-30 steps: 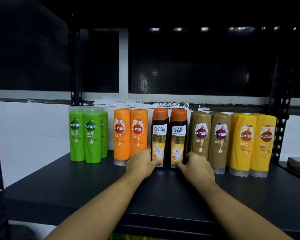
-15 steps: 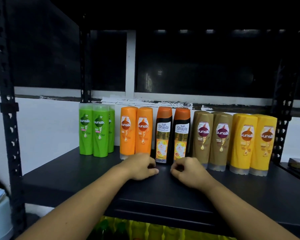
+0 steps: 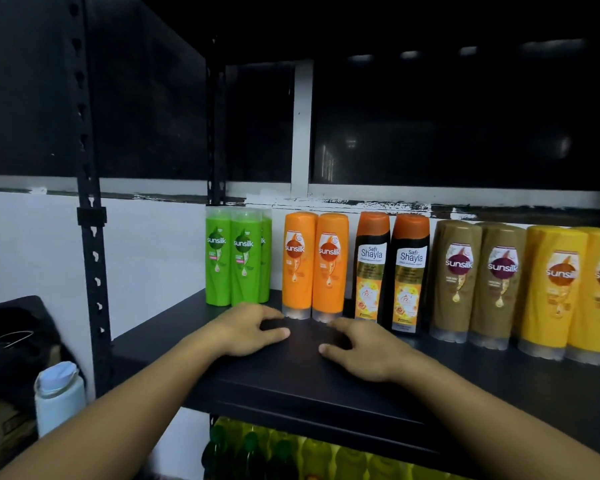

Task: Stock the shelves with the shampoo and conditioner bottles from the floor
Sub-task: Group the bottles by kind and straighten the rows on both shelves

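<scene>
shelf: black board (image 3: 291,379), everything is lined up along the back of it
landmark: the two black Safi Shayla bottles (image 3: 371,268) with orange caps, upright, side by side, labels facing out
orange sunsilk pair (image 3: 312,268): just left of the Shayla bottles, upright, touching each other
green sunsilk bunch (image 3: 236,258): further left of the Shayla bottles, past the orange ones, with a small gap between the two groups
brown sunsilk pair (image 3: 478,282): just right of the Shayla bottles, upright
yellow sunsilk bottles (image 3: 568,292): further right of the Shayla bottles, past the brown ones, the last one cut off by the frame edge
left hand (image 3: 253,329): palm down on the shelf, in front and left of the Shayla bottles, fingers relaxed, holding nothing; the fingertips are right by the orange bottle bases, can't tell if they touch
right hand (image 3: 361,351): palm down just in front of the Shayla bottles, fingers loose, nothing in it either
hands: apart, with a strip of bare shelf between them
below: more green and yellow bottles (image 3: 291,452) on the level under the Shayla bottles, pretty blurry
far left of the Shayla bottles: white flask (image 3: 59,396) and a black bag (image 3: 14,341), off the rack
</scene>
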### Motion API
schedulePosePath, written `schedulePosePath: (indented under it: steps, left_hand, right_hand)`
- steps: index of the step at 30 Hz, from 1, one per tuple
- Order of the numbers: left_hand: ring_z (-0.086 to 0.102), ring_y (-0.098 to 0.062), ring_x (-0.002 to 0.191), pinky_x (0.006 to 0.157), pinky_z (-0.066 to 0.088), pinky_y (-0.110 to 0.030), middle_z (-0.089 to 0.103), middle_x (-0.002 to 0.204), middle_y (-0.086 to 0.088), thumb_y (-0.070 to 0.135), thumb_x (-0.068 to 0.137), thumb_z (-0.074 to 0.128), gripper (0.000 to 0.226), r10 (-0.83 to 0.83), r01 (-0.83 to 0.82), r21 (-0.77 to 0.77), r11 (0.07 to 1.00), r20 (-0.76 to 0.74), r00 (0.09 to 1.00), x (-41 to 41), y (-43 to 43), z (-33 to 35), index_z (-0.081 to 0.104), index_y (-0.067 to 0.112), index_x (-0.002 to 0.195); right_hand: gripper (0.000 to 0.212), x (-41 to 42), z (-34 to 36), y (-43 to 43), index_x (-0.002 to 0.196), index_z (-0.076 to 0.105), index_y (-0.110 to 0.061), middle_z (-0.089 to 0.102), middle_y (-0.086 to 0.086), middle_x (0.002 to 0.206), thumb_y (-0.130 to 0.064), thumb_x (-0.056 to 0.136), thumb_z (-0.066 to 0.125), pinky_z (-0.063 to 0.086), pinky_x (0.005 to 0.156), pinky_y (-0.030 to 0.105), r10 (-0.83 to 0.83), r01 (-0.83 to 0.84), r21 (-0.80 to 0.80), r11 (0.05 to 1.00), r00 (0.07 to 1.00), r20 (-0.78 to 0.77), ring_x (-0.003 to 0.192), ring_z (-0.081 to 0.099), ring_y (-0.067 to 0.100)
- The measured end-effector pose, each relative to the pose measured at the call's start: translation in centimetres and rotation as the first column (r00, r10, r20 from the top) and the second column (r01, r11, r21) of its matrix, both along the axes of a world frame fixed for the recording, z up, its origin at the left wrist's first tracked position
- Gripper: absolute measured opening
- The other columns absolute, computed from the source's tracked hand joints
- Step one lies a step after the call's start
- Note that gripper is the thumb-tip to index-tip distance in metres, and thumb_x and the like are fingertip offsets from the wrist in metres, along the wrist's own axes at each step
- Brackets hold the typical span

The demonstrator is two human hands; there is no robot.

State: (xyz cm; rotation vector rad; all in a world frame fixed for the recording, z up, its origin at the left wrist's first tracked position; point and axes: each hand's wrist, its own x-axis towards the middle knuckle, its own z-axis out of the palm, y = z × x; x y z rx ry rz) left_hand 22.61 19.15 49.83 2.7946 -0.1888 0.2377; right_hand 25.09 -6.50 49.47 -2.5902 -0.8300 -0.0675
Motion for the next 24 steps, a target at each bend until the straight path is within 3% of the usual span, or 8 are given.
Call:
schedulePosePath:
  steps: [3, 7, 11, 24]
  left_hand:
    - [0.060, -0.015, 0.125, 0.104, 0.048, -0.030, 0.066, 0.136, 0.002, 0.049, 0.094, 0.068, 0.052, 0.070, -0.036, -0.186, 0.982, 0.183, 0.981, 1.9, 0.1, 0.6, 0.061, 0.022, 0.138]
    - [0.062, -0.020, 0.121, 0.100, 0.049, -0.031, 0.062, 0.137, -0.005, 0.047, 0.088, 0.076, 0.079, 0.171, -0.090, -0.378, 0.922, 0.187, 0.967, 4.7, -0.7, 1.3, 0.043, 0.016, 0.152]
    - [0.067, -0.020, 0.110, 0.096, 0.055, -0.039, 0.067, 0.130, -0.005, 0.040, 0.080, 0.086, 0.087, 0.118, -0.023, -0.464, 0.886, 0.175, 0.978, 7.0, -1.2, 1.0, 0.038, 0.020, 0.151]
    - [0.064, -0.023, 0.118, 0.100, 0.054, -0.045, 0.063, 0.136, -0.004, 0.032, 0.084, 0.083, 0.075, 0.115, 0.028, -0.478, 0.878, 0.267, 0.957, 7.1, -1.4, -0.1, 0.039, 0.021, 0.143]
  right_hand:
    - [0.052, 0.5, 0.7, 1.8, 0.141, 0.051, -0.015, 0.059, 0.001, 0.138, -0.044, 0.098, 0.059, 0.041, 0.094, 0.022, -0.112, 0.085, 0.273, 0.958, 0.990, 0.083, 0.124, 0.055, 0.018]
    - [0.057, 1.8, 0.8, 4.2, 0.145, 0.042, -0.017, 0.057, 0.005, 0.139, -0.042, 0.098, 0.060, 0.045, 0.092, 0.029, -0.202, 0.200, 0.464, 0.863, 0.978, -0.046, 0.122, 0.058, 0.024]
    - [0.067, 2.6, -0.2, 5.8, 0.148, 0.030, -0.017, 0.054, 0.008, 0.140, -0.043, 0.095, 0.063, 0.049, 0.096, 0.039, -0.257, 0.246, 0.508, 0.825, 0.965, -0.050, 0.123, 0.057, 0.030]
    - [0.063, 2.8, -1.4, 5.2, 0.148, 0.033, -0.022, 0.058, 0.003, 0.137, -0.034, 0.096, 0.065, 0.046, 0.091, 0.027, -0.210, 0.157, 0.524, 0.837, 0.977, 0.042, 0.119, 0.060, 0.023]
